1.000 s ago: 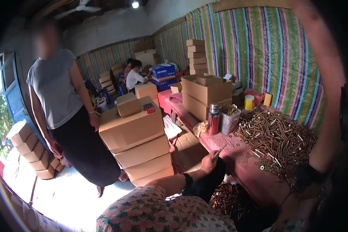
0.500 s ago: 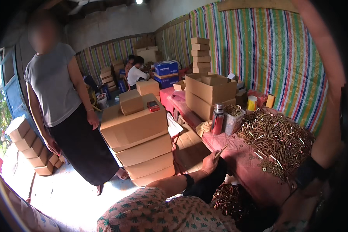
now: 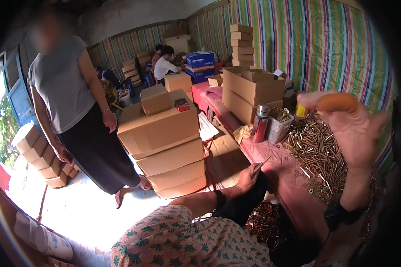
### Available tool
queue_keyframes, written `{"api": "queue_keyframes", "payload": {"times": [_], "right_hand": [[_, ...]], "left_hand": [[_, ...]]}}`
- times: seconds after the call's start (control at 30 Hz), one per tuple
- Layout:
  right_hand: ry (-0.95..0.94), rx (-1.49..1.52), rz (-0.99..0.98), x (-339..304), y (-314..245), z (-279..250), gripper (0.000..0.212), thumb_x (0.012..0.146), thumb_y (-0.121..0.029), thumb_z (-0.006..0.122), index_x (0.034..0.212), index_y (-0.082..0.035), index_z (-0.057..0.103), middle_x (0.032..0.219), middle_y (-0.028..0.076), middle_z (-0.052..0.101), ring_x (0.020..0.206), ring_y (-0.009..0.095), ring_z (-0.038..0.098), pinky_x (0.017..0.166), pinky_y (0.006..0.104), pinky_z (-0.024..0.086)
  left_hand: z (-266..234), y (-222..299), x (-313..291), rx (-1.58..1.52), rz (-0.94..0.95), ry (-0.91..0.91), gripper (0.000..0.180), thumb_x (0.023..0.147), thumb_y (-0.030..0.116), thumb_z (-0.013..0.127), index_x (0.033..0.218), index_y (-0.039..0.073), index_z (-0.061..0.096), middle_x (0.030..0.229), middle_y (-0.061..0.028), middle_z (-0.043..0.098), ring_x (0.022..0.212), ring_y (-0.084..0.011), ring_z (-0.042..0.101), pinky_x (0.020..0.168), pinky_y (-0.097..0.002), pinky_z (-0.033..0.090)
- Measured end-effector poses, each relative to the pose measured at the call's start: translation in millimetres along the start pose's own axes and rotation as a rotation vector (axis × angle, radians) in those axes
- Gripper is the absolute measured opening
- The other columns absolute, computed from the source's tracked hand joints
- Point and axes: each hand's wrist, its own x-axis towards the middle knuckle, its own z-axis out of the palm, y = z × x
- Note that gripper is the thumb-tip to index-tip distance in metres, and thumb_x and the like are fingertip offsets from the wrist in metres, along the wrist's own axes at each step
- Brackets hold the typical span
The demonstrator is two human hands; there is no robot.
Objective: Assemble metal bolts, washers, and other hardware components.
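"Reading the head view, where is the worked piece?"

"Between 4 and 5 o'clock. The left hand pinches a slender bolt-like shank between thumb and fingers, its tip slanting toward 1 o'clock. Whether further pieces lie inside the grip cannot be told."

"Why is it held so?"

"Presumably to leave the tip free of the fingers; the dark-clothed knee just beside the hand may steady it."

"And the right hand?"

"At 3 o'clock the right hand is lifted, fingers bent and apart, an orange finger sleeve on one; no object is visible in it."

"What governs the layout?"

"Reach, probably. A heap of bolts lies just past 3 o'clock, with washer-like rings at 4; a second, shadowed heap sits lower, at 5. The red flask and plastic tub stand beside each other, short of the main heap."

"Which edges confine movement?"

"The pink-covered table's near edge descends toward 5 o'clock, close to the left hand. Stacked cartons form a wall toward 8. Between them, flat cardboard lies low, apparently affording the left hand room toward 12 o'clock."
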Motion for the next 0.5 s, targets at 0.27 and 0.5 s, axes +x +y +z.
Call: {"api": "queue_keyframes", "payload": {"times": [0.27, 0.5], "right_hand": [[-0.05, -0.375, 0.117, 6, 27, 16, 0.061, 0.09, -0.049, 0.045, 0.121, 0.003, 0.054, 0.127, 0.017, 0.053, 0.119, 0.029, 0.05, 0.102, 0.0387, 0.034], [0.062, -0.838, -0.266, 21, 12, 13, 0.051, 0.086, -0.022, 0.058, 0.129, 0.002, 0.045, 0.134, 0.016, 0.047, 0.124, 0.028, 0.045, 0.102, 0.0375, 0.034]], "left_hand": [[1, 2, -1, 0.037, -0.032, -0.012, 0.03, 0.084, 0.009, 0.056, 0.114, 0.008, 0.052, 0.089, -0.0197, 0.061, 0.084, -0.0391, 0.061, 0.071, -0.0436, 0.049], [8, -1, -1, -0.045, -0.035, -0.033, 0.033, 0.081, 0.005, 0.056, 0.114, 0.009, 0.051, 0.092, -0.0191, 0.061, 0.086, -0.039, 0.06, 0.072, -0.0425, 0.049]]}}
